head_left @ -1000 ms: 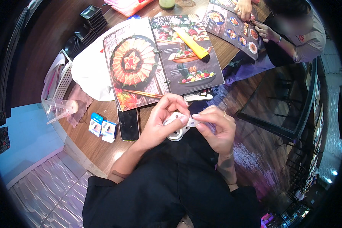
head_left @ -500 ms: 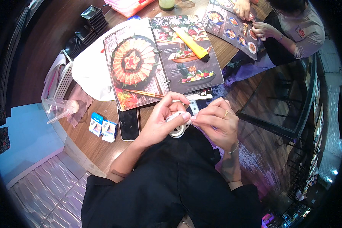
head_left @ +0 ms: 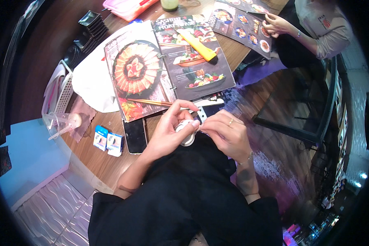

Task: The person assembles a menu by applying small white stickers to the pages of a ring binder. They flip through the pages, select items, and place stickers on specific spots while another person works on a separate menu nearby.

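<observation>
Over the near edge of the table, my left hand (head_left: 168, 130) is closed round a small white roll (head_left: 187, 142), which looks like a roll of tape. Its thumb and fingers pinch near the roll's upper side. Close against them, my right hand (head_left: 228, 132) has its thumb and forefinger pressed together at a thin white end beside the roll. A pale strip with dark dots (head_left: 202, 114) shows between both hands; what it belongs to is partly hidden. A ring binder menu (head_left: 137, 69) lies open just beyond, with a yellow box cutter (head_left: 198, 45) on its right page.
Left of my hands lie a phone (head_left: 135, 137) and a small blue and white box (head_left: 100, 138) beside another (head_left: 115, 144). A plastic cup (head_left: 55, 123) and a white basket (head_left: 64, 92) stand farther left. Across the table, another person's hand (head_left: 277, 25) rests on a second menu (head_left: 244, 26).
The view has shifted slightly, so the table things sit a little differently. My hands keep their pinch on the white roll. One of the other person's hands is no longer in sight.
</observation>
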Available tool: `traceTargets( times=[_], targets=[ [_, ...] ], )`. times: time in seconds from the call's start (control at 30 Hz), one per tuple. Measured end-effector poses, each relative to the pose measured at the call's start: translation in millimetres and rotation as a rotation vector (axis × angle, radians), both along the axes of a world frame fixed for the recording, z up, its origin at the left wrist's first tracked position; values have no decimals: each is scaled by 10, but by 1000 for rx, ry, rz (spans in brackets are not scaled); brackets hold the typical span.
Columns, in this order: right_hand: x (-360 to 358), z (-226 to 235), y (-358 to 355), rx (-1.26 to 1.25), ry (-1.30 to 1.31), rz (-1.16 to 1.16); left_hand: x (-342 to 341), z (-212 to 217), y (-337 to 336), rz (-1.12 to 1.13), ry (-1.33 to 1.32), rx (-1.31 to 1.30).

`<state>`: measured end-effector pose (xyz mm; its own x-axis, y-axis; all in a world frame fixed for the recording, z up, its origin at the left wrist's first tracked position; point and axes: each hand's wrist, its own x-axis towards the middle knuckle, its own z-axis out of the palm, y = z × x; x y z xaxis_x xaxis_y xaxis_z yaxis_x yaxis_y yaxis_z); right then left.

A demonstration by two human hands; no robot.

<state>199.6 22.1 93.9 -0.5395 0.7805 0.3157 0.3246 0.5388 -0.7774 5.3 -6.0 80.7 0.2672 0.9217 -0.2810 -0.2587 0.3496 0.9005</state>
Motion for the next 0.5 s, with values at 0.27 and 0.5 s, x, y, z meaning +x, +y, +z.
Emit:
traceTargets(
  times=[0.27, 0.5],
  targets=[
    [-14, -20, -69, -86, 15, -27, 3, -3, 83, -50, 36, 4],
    [227, -274, -268, -48, 76, -112, 186, -170, 115, -108, 318, 130]
  ],
)
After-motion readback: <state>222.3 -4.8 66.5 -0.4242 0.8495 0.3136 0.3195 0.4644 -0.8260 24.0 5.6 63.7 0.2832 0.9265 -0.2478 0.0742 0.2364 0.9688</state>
